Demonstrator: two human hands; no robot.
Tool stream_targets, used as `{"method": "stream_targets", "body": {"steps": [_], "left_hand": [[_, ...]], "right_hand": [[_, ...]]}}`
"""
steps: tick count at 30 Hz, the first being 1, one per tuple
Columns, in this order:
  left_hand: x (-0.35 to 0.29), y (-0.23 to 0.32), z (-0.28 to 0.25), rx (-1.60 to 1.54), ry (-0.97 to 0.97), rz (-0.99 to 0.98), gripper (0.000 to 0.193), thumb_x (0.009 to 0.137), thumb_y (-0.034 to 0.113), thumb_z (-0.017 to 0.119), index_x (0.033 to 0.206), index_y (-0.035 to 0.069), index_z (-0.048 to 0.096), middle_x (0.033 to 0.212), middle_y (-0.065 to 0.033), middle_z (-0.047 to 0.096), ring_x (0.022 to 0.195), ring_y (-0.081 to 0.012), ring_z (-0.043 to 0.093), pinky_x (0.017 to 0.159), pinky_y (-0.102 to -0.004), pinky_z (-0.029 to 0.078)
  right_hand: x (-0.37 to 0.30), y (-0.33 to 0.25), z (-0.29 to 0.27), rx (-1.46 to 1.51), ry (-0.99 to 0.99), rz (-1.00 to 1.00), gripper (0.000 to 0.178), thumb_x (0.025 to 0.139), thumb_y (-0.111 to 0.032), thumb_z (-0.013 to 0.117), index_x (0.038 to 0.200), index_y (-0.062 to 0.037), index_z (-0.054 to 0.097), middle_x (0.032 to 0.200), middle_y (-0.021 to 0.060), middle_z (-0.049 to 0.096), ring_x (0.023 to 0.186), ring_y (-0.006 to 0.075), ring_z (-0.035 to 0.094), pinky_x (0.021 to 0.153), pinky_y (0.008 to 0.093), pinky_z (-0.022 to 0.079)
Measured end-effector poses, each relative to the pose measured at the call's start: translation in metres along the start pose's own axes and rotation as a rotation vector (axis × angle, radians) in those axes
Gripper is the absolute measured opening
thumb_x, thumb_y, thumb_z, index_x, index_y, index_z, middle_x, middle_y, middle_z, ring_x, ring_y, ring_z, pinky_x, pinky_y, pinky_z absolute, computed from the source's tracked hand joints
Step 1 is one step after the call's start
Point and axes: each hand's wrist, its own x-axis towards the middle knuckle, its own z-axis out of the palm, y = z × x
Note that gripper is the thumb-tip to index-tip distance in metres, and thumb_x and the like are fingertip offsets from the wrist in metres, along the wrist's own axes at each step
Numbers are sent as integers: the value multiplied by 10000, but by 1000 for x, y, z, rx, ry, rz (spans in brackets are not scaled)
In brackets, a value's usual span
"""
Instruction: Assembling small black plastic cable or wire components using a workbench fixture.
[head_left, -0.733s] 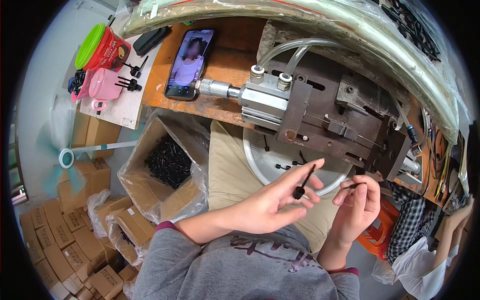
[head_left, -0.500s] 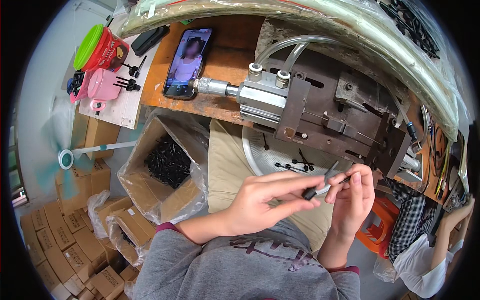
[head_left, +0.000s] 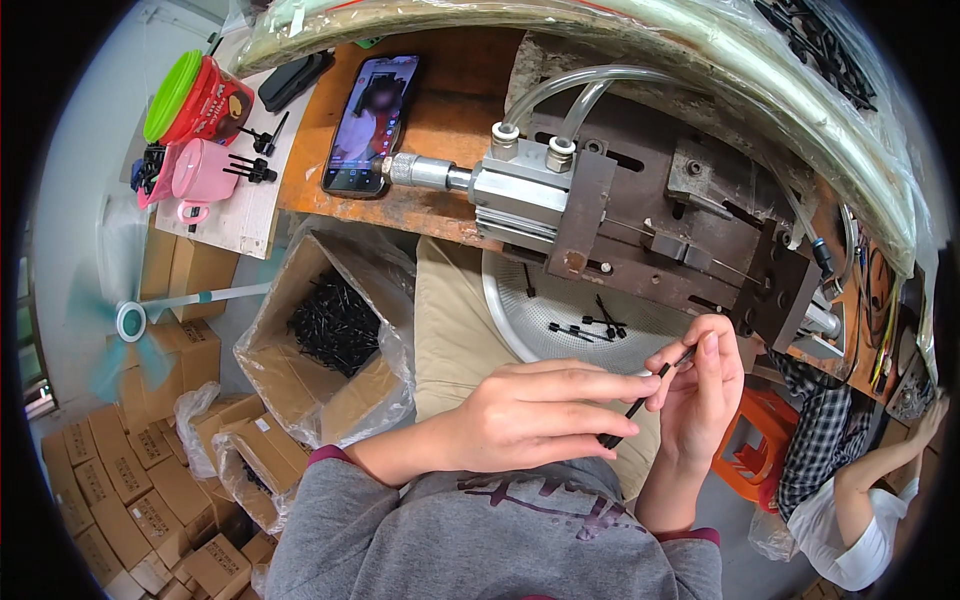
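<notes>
A thin black plastic rod with a thicker knobbed end (head_left: 614, 440) runs slantwise between my two hands. My right hand (head_left: 703, 395) pinches its upper end between thumb and fingers. Near the knobbed end, my left hand (head_left: 535, 410) closes on the rod with its fingers held long; its thumb is hidden. Behind the hands, a white perforated basin (head_left: 510, 325) holds several similar black rods (head_left: 590, 332). Over the basin's far side stands a metal bench fixture with an air cylinder (head_left: 520, 200) and a thin rod along its bed.
A phone (head_left: 372, 125) lies on the wooden bench beside a pink cup (head_left: 203, 170) and a red tub (head_left: 215, 105). At left stand an open carton of black parts (head_left: 335, 325), a fan (head_left: 131, 321) and stacked boxes (head_left: 150, 470). Another person (head_left: 860, 520) sits at right.
My left hand has turned over the rod, its fingers now straighter and its thumb out of sight. The grey sliver that stuck up between my hands no longer shows.
</notes>
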Motion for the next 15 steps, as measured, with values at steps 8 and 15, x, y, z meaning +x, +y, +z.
{"method": "stream_targets", "body": {"steps": [8,15], "left_hand": [[-1,-2,2,27,-51,30,226,710,62,740,911,-21,677,1217,-147,609,932,-269,654,765,-343,556],[-2,1,2,40,-53,-1,269,674,25,766,933,-17,704,1175,-161,633,871,-253,684,726,-316,576]], "right_hand": [[5,1,0,-1,18,-58,216,1008,-189,410,951,15,451,732,222,635,453,182,578,403,227,472],[5,-1,4,-35,-43,-19,215,1010,-178,398,959,23,457,695,220,631,454,179,571,404,234,478]]}}
